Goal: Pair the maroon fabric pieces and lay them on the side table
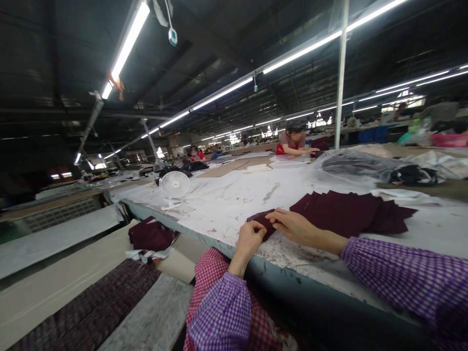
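Dark maroon woven cloth is what I have under the hands: one small dark maroon cloth piece (259, 216), lying near the front edge of the long white-covered bench (219, 195). The left hand (252, 237) has its grip closed, thumb against bent forefinger, and I read that as a pinch on the near side of the piece. The right hand (292, 226) reaches over from the other side with fingertips at the cloth; I cannot tell whether its grip is pinching or only pressing.

I judge the step in hand to be fine fingertip work on this single piece, and the next move calls for keeping the left pinch steady while the right fingers work close by, without creasing the fabric.

Just beyond the right hand spreads a fanned stack of flat maroon cloth panels (336, 212). It is the nearest obstacle I see, since a wide sweep of the right forearm could drag the layers. The round white desk fan (174, 185) stands well apart to the left. Farther back lie a crumpled clear plastic sheet (345, 165) and a black cloth bundle (415, 174), with a co-worker (285, 147) leaning over the surface beyond, out of my way.
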`<state>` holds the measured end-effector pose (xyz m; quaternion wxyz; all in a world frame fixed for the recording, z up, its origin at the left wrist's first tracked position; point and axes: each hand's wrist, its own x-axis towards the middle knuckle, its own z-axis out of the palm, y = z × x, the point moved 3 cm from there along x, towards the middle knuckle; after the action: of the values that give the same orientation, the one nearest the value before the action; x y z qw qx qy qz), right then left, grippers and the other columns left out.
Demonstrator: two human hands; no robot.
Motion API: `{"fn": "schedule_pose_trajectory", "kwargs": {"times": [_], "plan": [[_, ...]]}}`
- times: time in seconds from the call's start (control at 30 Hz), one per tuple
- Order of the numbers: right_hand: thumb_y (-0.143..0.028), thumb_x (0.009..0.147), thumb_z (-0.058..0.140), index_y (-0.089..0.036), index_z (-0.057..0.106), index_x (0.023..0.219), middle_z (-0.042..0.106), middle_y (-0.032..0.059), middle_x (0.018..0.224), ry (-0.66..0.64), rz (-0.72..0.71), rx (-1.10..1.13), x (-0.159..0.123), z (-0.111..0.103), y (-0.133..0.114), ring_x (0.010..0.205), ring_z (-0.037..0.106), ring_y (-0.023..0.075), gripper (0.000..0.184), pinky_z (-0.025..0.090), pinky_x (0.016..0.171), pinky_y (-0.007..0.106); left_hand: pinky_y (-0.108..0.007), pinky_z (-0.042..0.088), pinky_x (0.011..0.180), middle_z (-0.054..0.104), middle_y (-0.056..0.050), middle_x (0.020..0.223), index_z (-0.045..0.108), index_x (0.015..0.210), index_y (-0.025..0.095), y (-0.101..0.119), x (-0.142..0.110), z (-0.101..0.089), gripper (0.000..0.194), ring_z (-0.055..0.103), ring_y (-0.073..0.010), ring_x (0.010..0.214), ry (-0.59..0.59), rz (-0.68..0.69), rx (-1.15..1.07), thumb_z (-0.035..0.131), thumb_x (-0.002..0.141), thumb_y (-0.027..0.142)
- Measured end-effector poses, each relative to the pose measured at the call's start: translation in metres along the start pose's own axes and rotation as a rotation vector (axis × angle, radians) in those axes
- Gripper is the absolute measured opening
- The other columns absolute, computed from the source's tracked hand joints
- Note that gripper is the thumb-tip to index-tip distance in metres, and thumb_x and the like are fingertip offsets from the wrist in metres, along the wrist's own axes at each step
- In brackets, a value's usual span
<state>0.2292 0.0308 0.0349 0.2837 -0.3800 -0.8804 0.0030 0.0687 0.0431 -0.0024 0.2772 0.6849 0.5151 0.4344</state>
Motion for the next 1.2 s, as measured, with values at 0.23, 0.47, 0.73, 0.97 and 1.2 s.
{"fn": "schedule_pose_trajectory", "kwargs": {"times": [0.23, 0.47, 0.73, 0.97, 1.2], "plan": [[-0.019, 0.089, 0.041, -0.019, 0.060, 0.097, 0.065, 0.0066, 0.096, 0.133, -0.026, -0.003, 0.003, -0.010, 0.002, 0.083, 0.060, 0.0171, 0.021, 0.046, 0.073, 0.030, -0.025, 0.042, 0.066, 0.065, -0.001, 0.069, 0.066, 0.072, 0.016, 0.008, -0.003, -0.002, 0.012, 0.056, -0.0130, 0.066, -0.003, 0.003, 0.072, 0.055, 0.077, 0.020], [-0.020, 0.089, 0.040, -0.019, 0.062, 0.095, 0.066, 0.0066, 0.093, 0.118, -0.038, 0.004, 0.002, -0.006, 0.005, 0.078, 0.060, 0.0156, 0.023, 0.046, 0.069, 0.028, -0.027, 0.041, 0.070, 0.065, -0.001, 0.086, 0.066, 0.076, 0.019, 0.021, -0.012, 0.004, 0.015, 0.057, -0.0169, 0.081, -0.099, 0.197, 0.264, 0.070, 0.066, 0.029], [-0.025, 0.091, 0.042, -0.019, 0.062, 0.095, 0.066, 0.0062, 0.090, 0.276, -0.026, 0.046, 0.004, -0.019, 0.000, 0.075, 0.059, 0.0149, 0.022, 0.046, 0.068, 0.027, -0.026, 0.041, 0.067, 0.066, -0.001, 0.070, 0.067, 0.069, 0.017, 0.010, -0.003, 0.001, 0.013, 0.058, -0.0151, 0.070, -0.044, 0.001, 0.120, 0.055, 0.073, 0.018], [-0.028, 0.091, 0.043, -0.017, 0.068, 0.094, 0.066, 0.0090, 0.097, -0.057, -0.108, -0.146, -0.002, 0.002, 0.005, 0.088, 0.061, 0.0193, 0.027, 0.046, 0.079, 0.032, -0.023, 0.038, 0.059, 0.054, 0.003, 0.054, 0.058, 0.057, 0.016, 0.000, 0.002, -0.002, 0.012, 0.049, -0.0106, 0.056, 0.174, -0.007, -0.269, 0.055, 0.069, 0.016], [-0.030, 0.093, 0.039, -0.010, 0.063, 0.117, 0.063, 0.0155, 0.115, -0.226, -0.075, -0.265, -0.002, 0.019, 0.019, 0.101, 0.058, 0.0249, 0.040, 0.038, 0.095, 0.041, -0.021, 0.046, 0.062, 0.059, 0.001, 0.068, 0.047, 0.066, 0.015, -0.017, 0.000, -0.067, 0.013, 0.057, -0.0080, 0.061, 0.619, -0.248, -1.113, 0.051, 0.073, 0.005]]}}
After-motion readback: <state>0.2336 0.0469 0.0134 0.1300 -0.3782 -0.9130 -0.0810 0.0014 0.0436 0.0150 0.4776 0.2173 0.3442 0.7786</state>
